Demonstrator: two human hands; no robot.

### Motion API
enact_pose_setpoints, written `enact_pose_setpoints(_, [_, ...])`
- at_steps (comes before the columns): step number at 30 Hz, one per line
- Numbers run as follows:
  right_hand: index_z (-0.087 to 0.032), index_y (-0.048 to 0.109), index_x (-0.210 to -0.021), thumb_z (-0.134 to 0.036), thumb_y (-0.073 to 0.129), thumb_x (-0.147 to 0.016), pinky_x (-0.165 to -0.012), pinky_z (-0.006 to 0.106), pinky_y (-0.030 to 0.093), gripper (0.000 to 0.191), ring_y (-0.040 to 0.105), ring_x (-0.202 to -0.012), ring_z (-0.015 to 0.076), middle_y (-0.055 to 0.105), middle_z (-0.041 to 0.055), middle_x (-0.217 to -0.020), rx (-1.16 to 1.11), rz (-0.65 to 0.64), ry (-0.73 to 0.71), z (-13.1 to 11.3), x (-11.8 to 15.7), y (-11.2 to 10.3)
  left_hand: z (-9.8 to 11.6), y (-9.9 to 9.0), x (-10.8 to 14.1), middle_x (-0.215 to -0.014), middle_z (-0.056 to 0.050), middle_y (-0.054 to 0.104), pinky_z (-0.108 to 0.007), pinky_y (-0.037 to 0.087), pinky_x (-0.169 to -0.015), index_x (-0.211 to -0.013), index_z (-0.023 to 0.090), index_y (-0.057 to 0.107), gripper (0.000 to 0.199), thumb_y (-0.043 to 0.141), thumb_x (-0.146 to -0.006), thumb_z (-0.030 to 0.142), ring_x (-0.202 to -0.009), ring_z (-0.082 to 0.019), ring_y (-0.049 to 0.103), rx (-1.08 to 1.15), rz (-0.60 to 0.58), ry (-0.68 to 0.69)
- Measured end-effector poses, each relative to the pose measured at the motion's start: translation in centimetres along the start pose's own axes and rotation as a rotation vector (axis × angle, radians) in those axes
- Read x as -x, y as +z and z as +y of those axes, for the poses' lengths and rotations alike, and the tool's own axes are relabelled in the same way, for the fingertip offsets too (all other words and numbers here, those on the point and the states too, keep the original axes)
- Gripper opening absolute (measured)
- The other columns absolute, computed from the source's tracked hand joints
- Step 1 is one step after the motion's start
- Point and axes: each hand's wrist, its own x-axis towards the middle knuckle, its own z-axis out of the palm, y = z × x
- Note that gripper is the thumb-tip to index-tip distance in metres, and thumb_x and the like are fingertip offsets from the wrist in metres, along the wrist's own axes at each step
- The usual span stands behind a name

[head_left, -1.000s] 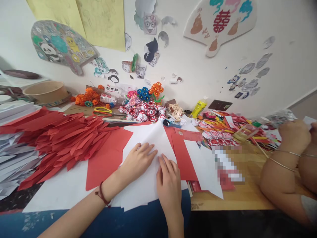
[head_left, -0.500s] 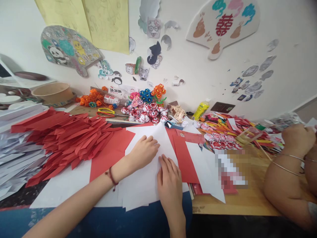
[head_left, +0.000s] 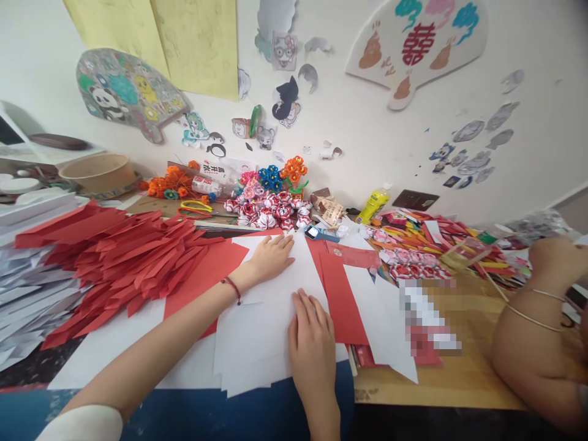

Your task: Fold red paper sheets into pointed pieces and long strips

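Observation:
My left hand [head_left: 272, 257] lies palm down with fingers stretched out near the far end of a white paper sheet [head_left: 305, 269]. A thin dark red bracelet [head_left: 232, 288] circles that wrist. Closer to me, my right hand [head_left: 312, 337] rests flat on the right side of the white sheets, fingers extended. Between my hands, smaller overlapping white sheets [head_left: 252, 343] reach the near edge. Red paper [head_left: 340, 300] shows to the right, and another red sheet [head_left: 199, 275] to the left. Just beyond the stack is a blue watch [head_left: 321, 233].
Folded red paper strips [head_left: 128, 257] and white strips [head_left: 37, 306] pile up at left. Red-and-white paper flowers [head_left: 271, 211], yellow-handled scissors [head_left: 195, 208] and a yellow bottle [head_left: 373, 205] stand along the wall. Another person's arm [head_left: 528, 324] rests at right.
My left hand has moved forward, and its curled fingers have straightened out flat. The sheet's far corner, raised before, now lies down. My right hand has stayed nearly in place.

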Motion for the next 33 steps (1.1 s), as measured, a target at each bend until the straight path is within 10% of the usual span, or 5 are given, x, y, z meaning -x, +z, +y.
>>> enact_pose_setpoints(17, [-0.028, 0.04, -0.143, -0.011, 0.037, -0.087, -0.095, 0.05, 0.04, 0.058, 0.043, -0.127, 0.0314, 0.041, 0.0004, -0.148, 0.047, -0.046, -0.063, 0.0, -0.3, -0.6, -2.6, 0.1, -1.5, -0.126, -0.008, 0.06, -0.039, 0.038, -0.096, -0.118, 0.02, 0.059, 0.034, 0.042, -0.092, 0.033, -0.115, -0.023, 0.052, 0.133, 0.033, -0.077])
enact_pose_setpoints(26, [-0.028, 0.043, -0.141, -0.013, 0.038, -0.088, -0.094, 0.049, 0.04, 0.055, 0.045, -0.126, 0.0311, 0.044, 0.0014, -0.146, 0.038, -0.038, -0.049, 0.0, -0.2, -0.6, -3.2, 1.7, -2.0, -0.145, -0.008, 0.044, -0.041, 0.031, -0.107, -0.14, 0.018, 0.041, 0.048, 0.035, -0.095, 0.034, -0.131, -0.024, 0.042, 0.114, -0.002, -0.052])
enact_pose_setpoints(33, [-0.028, 0.051, -0.134, -0.016, 0.04, -0.089, -0.078, 0.044, 0.044, 0.048, 0.052, -0.117, 0.0326, 0.053, 0.0038, -0.138, 0.04, 0.009, -0.043, -1.6, 0.9, -0.4, -2.0, -0.5, -0.6, -0.143, -0.01, 0.047, -0.039, 0.032, -0.106, -0.14, 0.02, 0.039, 0.049, 0.037, -0.095, 0.038, -0.129, -0.023, 0.045, 0.11, 0.011, -0.042])
